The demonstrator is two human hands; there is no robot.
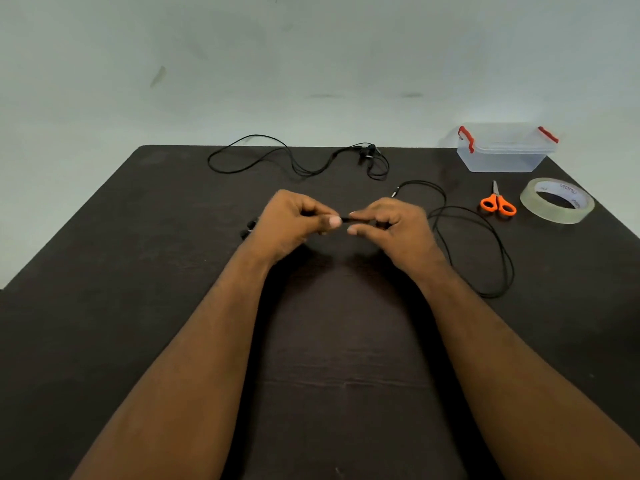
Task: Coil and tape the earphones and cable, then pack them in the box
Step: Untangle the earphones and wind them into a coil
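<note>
Two hands, left hand [291, 220] and right hand [391, 223], pinch thin black cable [478, 251] between fingertips; rest trails in loose loops.

A black earphone cord [478, 244] sprawls in loose loops at the desk's right, one stretch pinched taut between both hands. A second black earphone set [298, 161] lies uncoiled at the far edge. The clear lidded box [502, 157], with red latches, stands far right, closed.
</note>
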